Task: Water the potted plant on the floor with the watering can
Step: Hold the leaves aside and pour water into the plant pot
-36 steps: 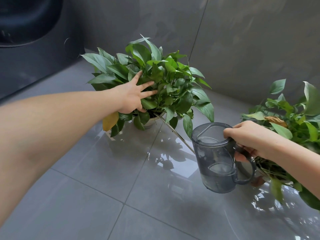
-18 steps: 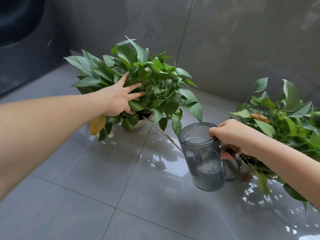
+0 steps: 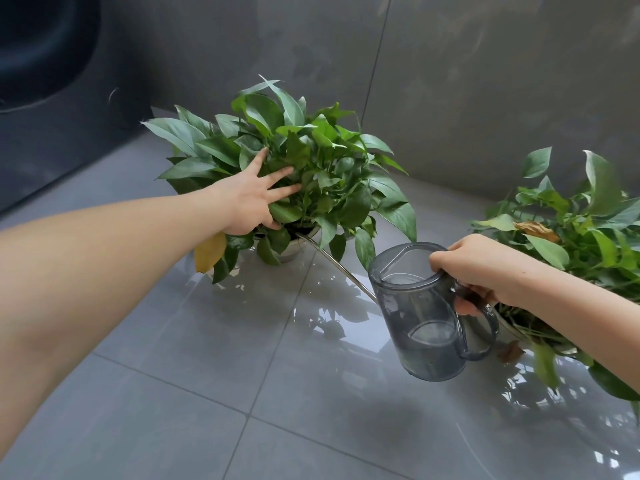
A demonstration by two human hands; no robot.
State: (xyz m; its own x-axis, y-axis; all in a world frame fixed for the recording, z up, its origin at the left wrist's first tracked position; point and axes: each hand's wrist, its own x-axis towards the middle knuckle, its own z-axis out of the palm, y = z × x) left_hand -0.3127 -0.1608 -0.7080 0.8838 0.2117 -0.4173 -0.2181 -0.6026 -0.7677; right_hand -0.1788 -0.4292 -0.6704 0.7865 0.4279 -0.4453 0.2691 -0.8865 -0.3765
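Note:
A leafy green potted plant (image 3: 322, 161) stands on the grey tiled floor, its pale pot (image 3: 294, 245) mostly hidden under the leaves. My left hand (image 3: 247, 199) presses into the foliage with straight, spread fingers, pushing leaves back. My right hand (image 3: 478, 268) grips the handle of a translucent grey watering can (image 3: 419, 313) held above the floor, right of the plant. Its thin metal spout (image 3: 332, 261) reaches under the leaves to the pot's rim. Some water sits in the can's bottom.
A second leafy plant (image 3: 581, 237) stands at the right, just behind my right arm. Grey tiled walls (image 3: 485, 81) close the corner behind both plants. A dark appliance (image 3: 41, 64) stands at the far left. One yellow leaf (image 3: 209, 251) hangs low on the plant.
The view has shifted a little; my left hand stays pressed into the leaves and the can keeps its spout at the pot. The can is tilted slightly more.

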